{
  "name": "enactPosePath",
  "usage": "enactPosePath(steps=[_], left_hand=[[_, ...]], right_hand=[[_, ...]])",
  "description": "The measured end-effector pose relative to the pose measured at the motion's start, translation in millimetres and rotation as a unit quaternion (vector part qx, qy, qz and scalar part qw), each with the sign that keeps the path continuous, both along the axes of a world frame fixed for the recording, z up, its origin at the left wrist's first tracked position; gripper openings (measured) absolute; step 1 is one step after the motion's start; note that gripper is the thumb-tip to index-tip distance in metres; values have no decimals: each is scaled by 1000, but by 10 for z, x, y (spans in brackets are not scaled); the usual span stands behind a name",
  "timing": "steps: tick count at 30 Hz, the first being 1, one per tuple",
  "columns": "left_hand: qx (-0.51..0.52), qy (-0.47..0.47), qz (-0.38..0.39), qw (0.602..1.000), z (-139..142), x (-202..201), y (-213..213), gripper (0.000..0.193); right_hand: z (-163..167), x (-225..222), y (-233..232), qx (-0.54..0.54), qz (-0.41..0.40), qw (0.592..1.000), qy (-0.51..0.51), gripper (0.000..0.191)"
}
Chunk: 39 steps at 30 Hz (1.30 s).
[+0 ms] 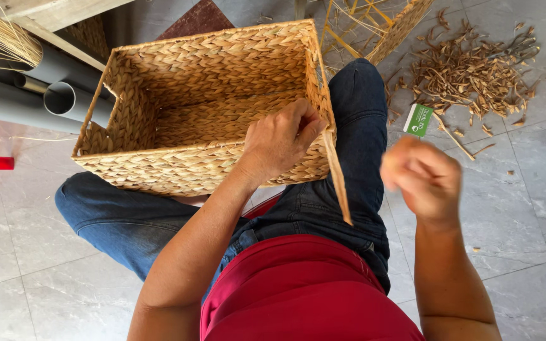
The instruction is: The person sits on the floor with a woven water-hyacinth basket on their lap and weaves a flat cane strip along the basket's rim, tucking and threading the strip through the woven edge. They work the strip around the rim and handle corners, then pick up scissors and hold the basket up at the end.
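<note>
A rectangular woven straw basket [191,107] rests on my lap, tilted with its opening toward me. My left hand [279,142] pinches the basket's rim at its near right corner. A loose flat strand [338,183] hangs from that corner down across my jeans. My right hand [421,177] is blurred and raised to the right of the strand, clear of it. Its fingers are curled in and nothing shows in them.
Grey plastic pipes [39,95] and bundles of thin reeds [1,35] lie at the left. A heap of cut strand scraps [469,72] with scissors [519,47] on it covers the tiled floor at upper right, beside a small green and white packet [418,120]. A half-woven wire frame [374,25] stands behind the basket.
</note>
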<state>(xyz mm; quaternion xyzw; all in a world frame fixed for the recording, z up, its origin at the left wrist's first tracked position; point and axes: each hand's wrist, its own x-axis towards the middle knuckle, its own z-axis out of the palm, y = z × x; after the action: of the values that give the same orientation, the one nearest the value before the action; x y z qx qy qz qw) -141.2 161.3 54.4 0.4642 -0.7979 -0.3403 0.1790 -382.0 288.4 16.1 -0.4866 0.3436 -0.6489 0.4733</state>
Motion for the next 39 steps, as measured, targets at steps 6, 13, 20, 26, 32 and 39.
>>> enactPosePath(steps=[6,13,20,26,32,39], left_hand=[[-26,6,-2,1000,7,19,-22,25],[-124,137,-96,978,49,140,63,15],[-242,116,-81,960,6,124,147,13],[-204,116,-59,970,30,111,146,17],[-182,117,-11,976,-119,48,140,16],[-132,52,17,990,-220,-152,51,31]], right_hand=[[-97,546,-265,-142,-94,866,470,38],[-190,335,-189,-28,-111,981,158,16],[-24,330,-190,-75,-112,972,193,13],[327,326,-869,-4,-93,990,108,38],[545,449,-1257,-86,-48,957,272,45],[553,191,-1063,-101,-171,771,606,39]])
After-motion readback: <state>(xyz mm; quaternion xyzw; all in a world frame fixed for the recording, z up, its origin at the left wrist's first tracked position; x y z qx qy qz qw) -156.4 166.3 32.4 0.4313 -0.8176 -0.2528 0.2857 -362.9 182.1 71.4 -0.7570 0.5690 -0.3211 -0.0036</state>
